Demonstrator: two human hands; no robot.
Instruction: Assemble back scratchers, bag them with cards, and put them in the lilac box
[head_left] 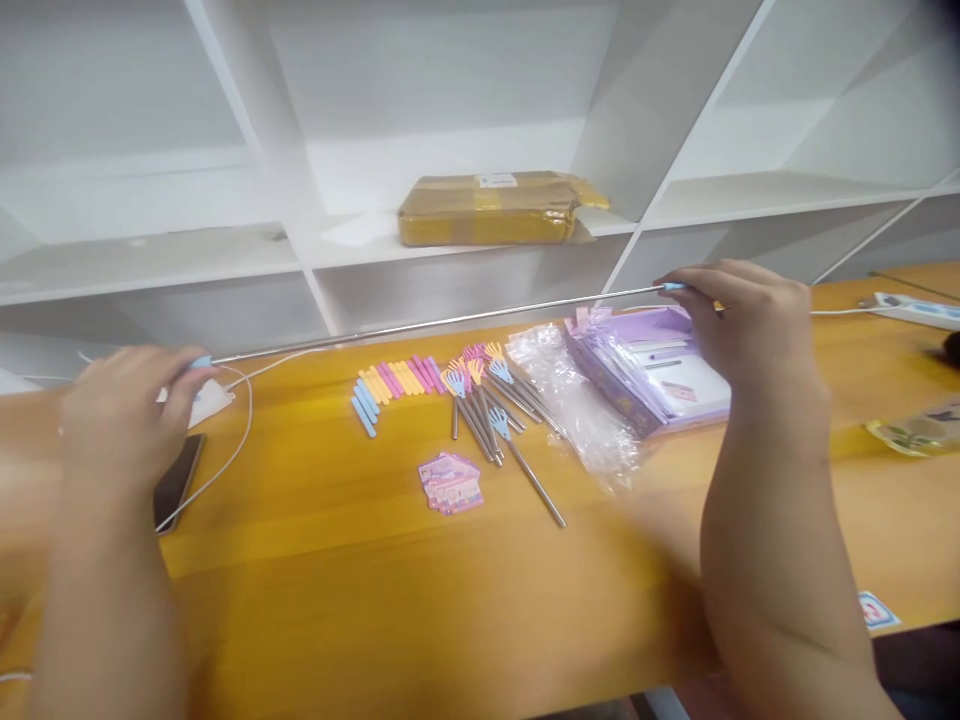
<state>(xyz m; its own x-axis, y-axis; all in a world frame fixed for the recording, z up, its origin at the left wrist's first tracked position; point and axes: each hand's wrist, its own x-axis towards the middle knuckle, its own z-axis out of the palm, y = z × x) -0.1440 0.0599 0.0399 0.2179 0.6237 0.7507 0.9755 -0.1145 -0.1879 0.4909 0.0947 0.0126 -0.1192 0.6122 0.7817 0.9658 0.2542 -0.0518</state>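
A long telescopic back scratcher (442,322), its metal rod drawn out, stretches between my hands above the table. My left hand (127,415) is closed on its blue left end; my right hand (739,315) pinches the blue right end, and the fingers hide most of both ends. Below the rod lies a heap of back scratchers (480,390) with blue, yellow and pink hand-shaped heads and metal rods. One blue-headed back scratcher (532,475) points toward me. Left of the heap, blue, yellow and pink handle sleeves (397,380) lie in a row. Small printed cards (450,483) are fanned out in front.
A crumpled clear plastic bag (585,410) lies beside a purple box (637,370) of packets. A phone (178,485) and a white cable (244,440) are near my left arm. White shelves (465,60) hold a taped cardboard box (487,210). A power strip (919,308) lies far right.
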